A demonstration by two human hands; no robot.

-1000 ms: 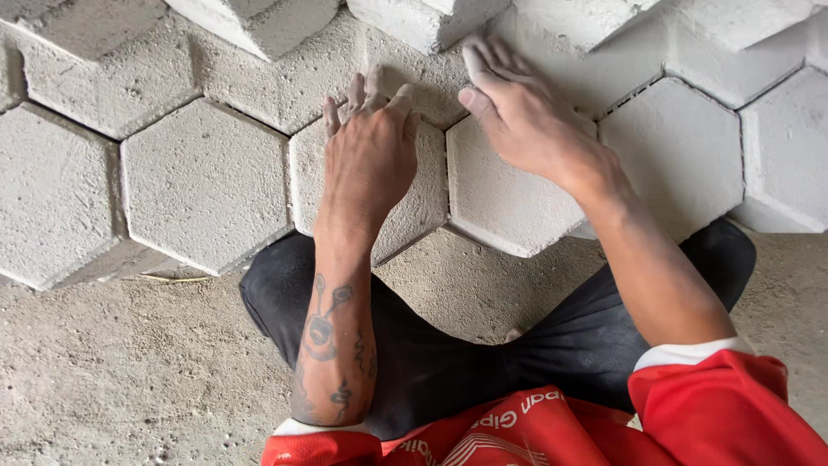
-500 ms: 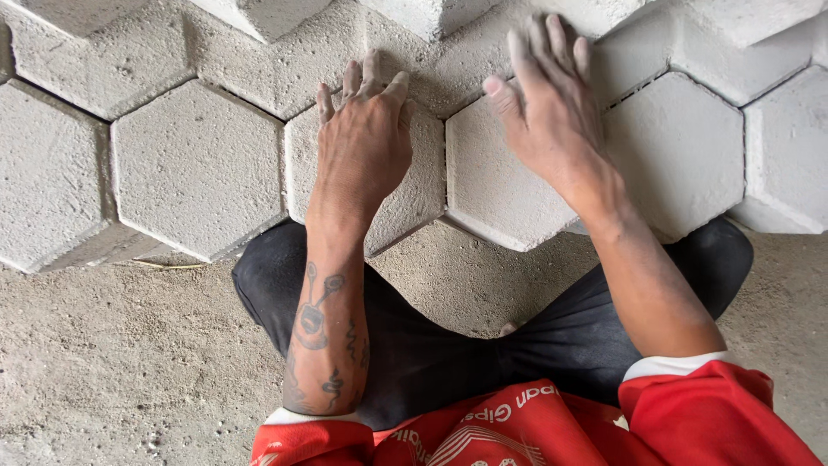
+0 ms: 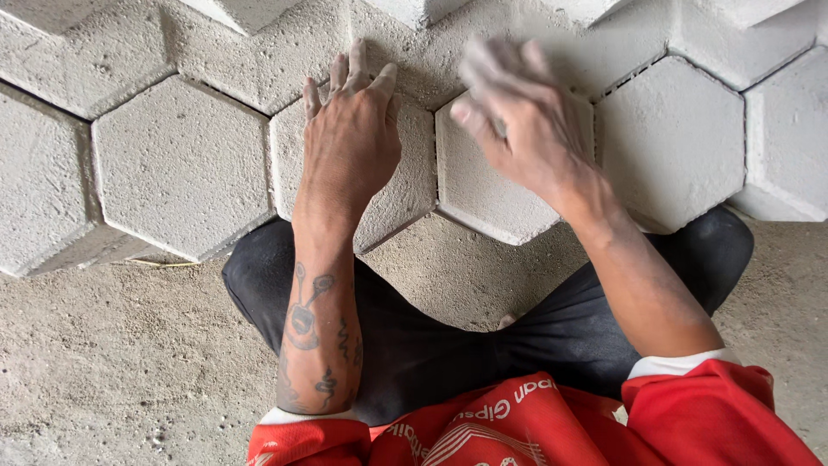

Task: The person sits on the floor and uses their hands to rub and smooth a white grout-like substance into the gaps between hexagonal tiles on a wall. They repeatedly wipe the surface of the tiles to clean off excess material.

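Note:
Grey hexagonal concrete paving blocks lie fitted together across the top of the head view. My left hand (image 3: 349, 129) rests flat, palm down, on one hexagonal block (image 3: 405, 185) at the laid edge, its fingers reaching to the block's far side. My right hand (image 3: 517, 121) hovers blurred over the neighbouring hexagonal block (image 3: 483, 203), fingers loosely spread, holding nothing. My tattooed left forearm and my right arm in a red sleeve reach forward from my crouched body.
More laid hexagonal blocks stretch left (image 3: 177, 164) and right (image 3: 673, 142). Bare compacted sand (image 3: 112, 362) lies in front of the laid edge, with an open notch of sand (image 3: 448, 267) between my two blocks. My dark trousers (image 3: 431, 345) are below.
My right hand has slid from the far edge of its block back towards me and now blurs above it. My left hand has stayed pressed on its block.

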